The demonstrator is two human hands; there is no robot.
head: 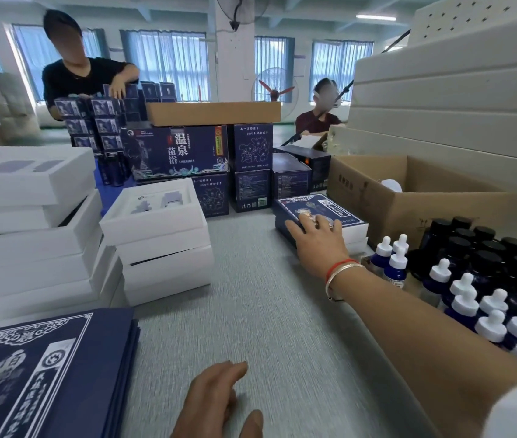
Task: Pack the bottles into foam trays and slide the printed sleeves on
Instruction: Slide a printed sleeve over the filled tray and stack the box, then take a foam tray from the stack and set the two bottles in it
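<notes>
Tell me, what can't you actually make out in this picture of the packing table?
All in the head view:
- Sleeved box: the right hand lies across it, so the print beneath and any contents are hidden.
- Left hand: cut off by the bottom edge.
- Printed sleeves: cut off by the left and bottom edges.
- Cardboard box: its walls hide most of the inside.
- Dropper bottles: labels too small to read.

Right hand (317, 238) reaches out, fingers spread flat on the sleeved pack (339, 216), which sits on the grey table (266, 295) just in front of the brown carton (408, 197). Left hand (216, 403) rests relaxed on the table, nearer the camera. Dropper bottles (472, 308) stand right of the pack, flat printed sleeves (45, 374) lie far left-near, stacked foam trays (159, 235) left of it.
</notes>
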